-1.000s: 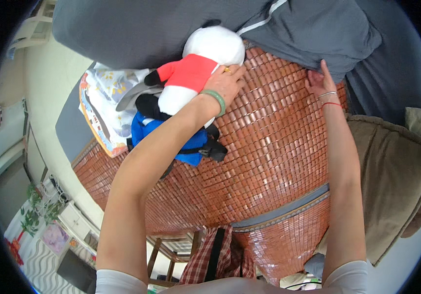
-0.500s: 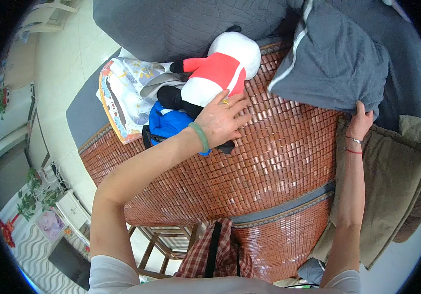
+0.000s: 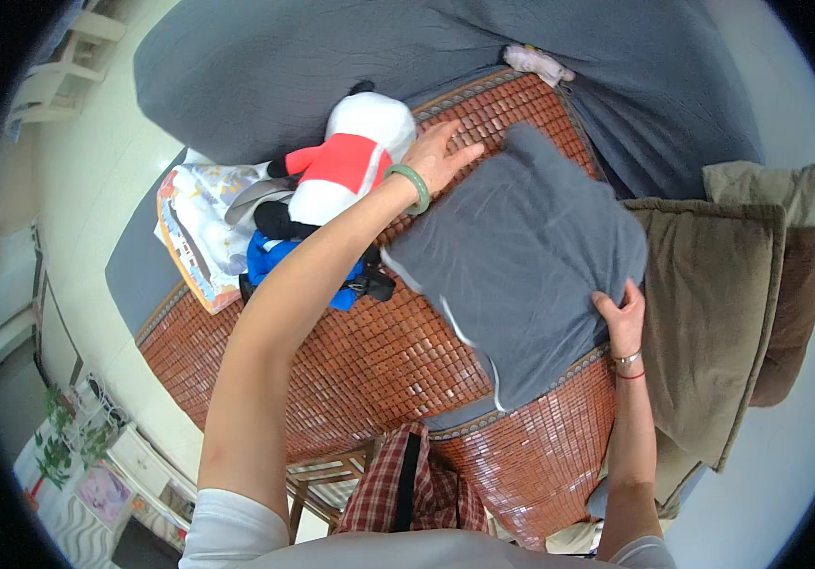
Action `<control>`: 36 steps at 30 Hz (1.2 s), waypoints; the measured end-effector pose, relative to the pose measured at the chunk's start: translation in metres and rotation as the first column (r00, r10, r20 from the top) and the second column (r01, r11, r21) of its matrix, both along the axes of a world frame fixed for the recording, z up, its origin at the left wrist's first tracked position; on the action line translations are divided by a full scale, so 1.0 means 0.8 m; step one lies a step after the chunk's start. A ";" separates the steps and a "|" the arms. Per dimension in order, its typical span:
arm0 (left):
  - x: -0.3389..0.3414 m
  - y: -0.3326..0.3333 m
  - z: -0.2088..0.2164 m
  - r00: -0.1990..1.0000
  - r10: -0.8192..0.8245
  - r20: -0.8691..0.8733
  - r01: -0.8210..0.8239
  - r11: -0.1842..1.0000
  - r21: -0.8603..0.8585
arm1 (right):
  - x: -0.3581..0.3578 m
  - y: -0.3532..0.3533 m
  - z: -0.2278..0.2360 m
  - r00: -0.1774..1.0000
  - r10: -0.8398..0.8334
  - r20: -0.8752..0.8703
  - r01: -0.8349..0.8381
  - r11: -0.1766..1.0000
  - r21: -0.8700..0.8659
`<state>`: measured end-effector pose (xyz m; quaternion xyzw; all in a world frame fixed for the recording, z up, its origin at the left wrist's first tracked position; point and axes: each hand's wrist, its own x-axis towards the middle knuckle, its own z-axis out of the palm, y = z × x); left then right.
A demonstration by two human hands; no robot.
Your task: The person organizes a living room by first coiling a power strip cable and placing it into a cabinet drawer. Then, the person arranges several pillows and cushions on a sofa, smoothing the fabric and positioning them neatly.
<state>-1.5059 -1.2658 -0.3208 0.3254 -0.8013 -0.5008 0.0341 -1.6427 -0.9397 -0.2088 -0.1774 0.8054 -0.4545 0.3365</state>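
Observation:
A grey cushion cover (image 3: 531, 251) with a white strip along one edge lies over the brown tile mat (image 3: 407, 356); whether anything fills it I cannot tell. My right hand (image 3: 623, 313) grips its right edge between thumb and fingers. At the cover's far left corner, my left hand (image 3: 436, 159) reaches over the mat with its fingers apart, holding nothing. Just left of that hand lies a plush panda (image 3: 341, 161) in a red top. Below the panda, a blue cloth item (image 3: 270, 254) with black parts is partly hidden behind my left forearm.
A patterned white bag (image 3: 201, 223) rests at the mat's left end. Brown cushions (image 3: 711, 303) are stacked on the right. The grey sofa back (image 3: 312, 66) rises behind, with a small pink item (image 3: 538, 64) against it. A wooden stool (image 3: 317, 484) stands near my checked clothing (image 3: 384, 484).
The grey cover has come down from the back right onto the middle of the mat, with my right hand still on it. My left hand has moved away from the panda's lower side, farther back.

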 end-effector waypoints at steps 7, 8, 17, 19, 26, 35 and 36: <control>-0.032 0.069 -0.078 0.957 -0.049 0.285 -0.064 0.926 0.372 | -0.035 0.092 -0.097 0.786 -0.533 0.313 0.403 0.826 0.395; -0.029 0.077 -0.087 0.952 -0.054 0.300 -0.062 0.929 0.364 | -0.041 0.090 -0.106 0.730 -0.581 0.360 0.417 0.796 0.439; -0.017 0.070 -0.019 0.955 -0.119 0.271 -0.057 0.823 0.564 | -0.048 0.046 -0.076 0.964 -0.158 0.213 0.084 0.944 0.320; 0.019 0.050 -0.011 0.991 0.051 0.122 -0.120 0.728 0.675 | -0.046 0.030 -0.049 0.972 -0.091 0.218 0.033 0.966 0.255; 0.063 0.031 -0.026 0.971 0.112 0.209 -0.186 0.905 0.382 | -0.055 -0.008 -0.075 0.973 0.107 -0.205 -0.032 0.941 0.337; 0.028 0.047 -0.083 0.919 0.368 0.141 -0.379 0.923 0.065 | -0.054 -0.097 -0.169 0.611 0.320 -0.724 0.043 0.900 0.433; 0.020 0.050 -0.074 0.920 0.389 0.050 -0.388 0.921 -0.028 | -0.042 -0.107 -0.174 0.555 0.401 -0.728 0.004 0.875 0.485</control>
